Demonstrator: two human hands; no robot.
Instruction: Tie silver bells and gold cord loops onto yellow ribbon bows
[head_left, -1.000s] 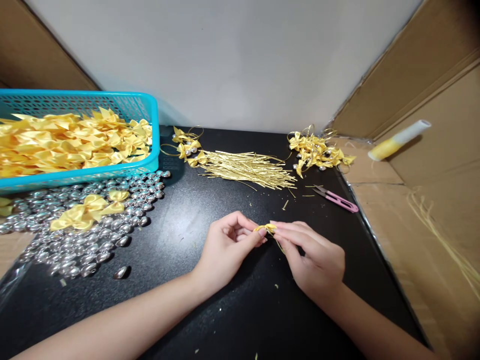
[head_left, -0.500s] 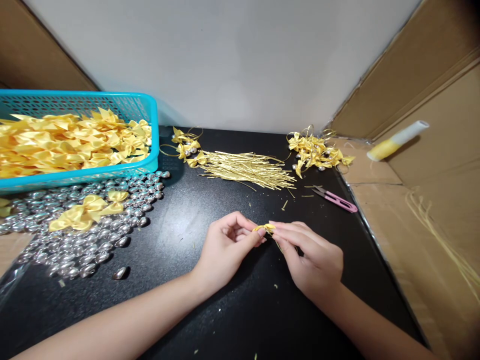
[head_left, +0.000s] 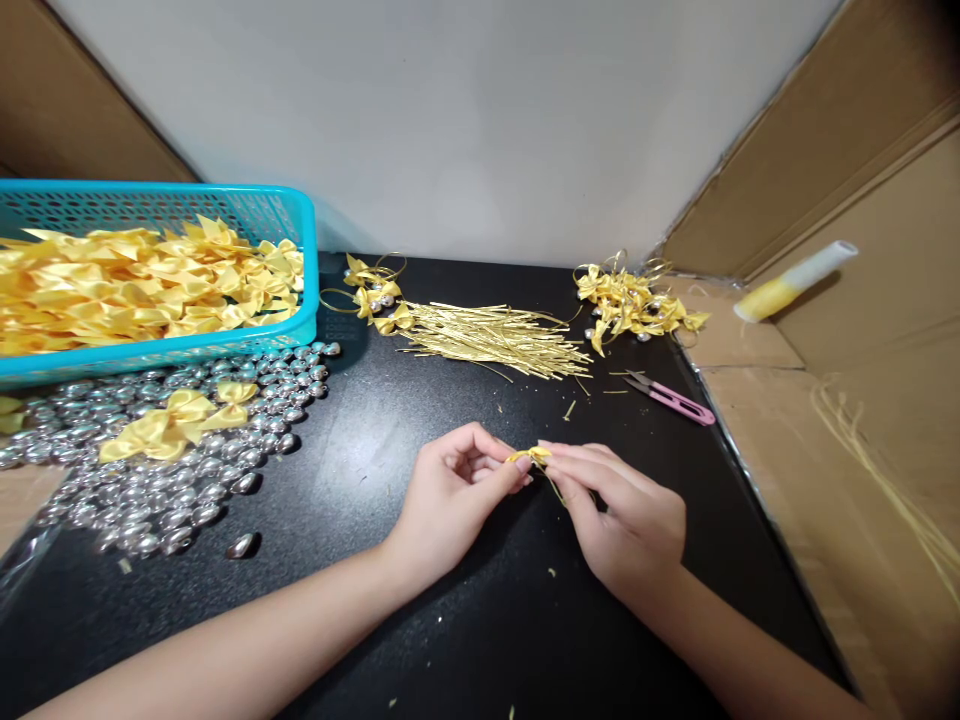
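Note:
Both hands meet over the middle of the black table (head_left: pixel 375 620). My left hand (head_left: pixel 450 495) is closed, pinching a small yellow ribbon bow (head_left: pixel 529 456) between thumb and fingers. My right hand (head_left: pixel 622 510) pinches the same bow from the right, and a thin gold strand trails down under its fingers. Most of the bow is hidden by my fingertips.
A turquoise basket (head_left: pixel 225 345) full of yellow bows stands at the left. Silver heart beads (head_left: pixel 150 480) and two bows lie spread before it. Gold wire pieces (head_left: pixel 495 340), finished bows (head_left: pixel 630 300), pink snips (head_left: pixel 671 398) and cardboard walls (head_left: pixel 862 400) lie behind and to the right.
Hardly anything has moved. My right hand has drawn in very slightly toward the left; both hands keep pinching the bow.

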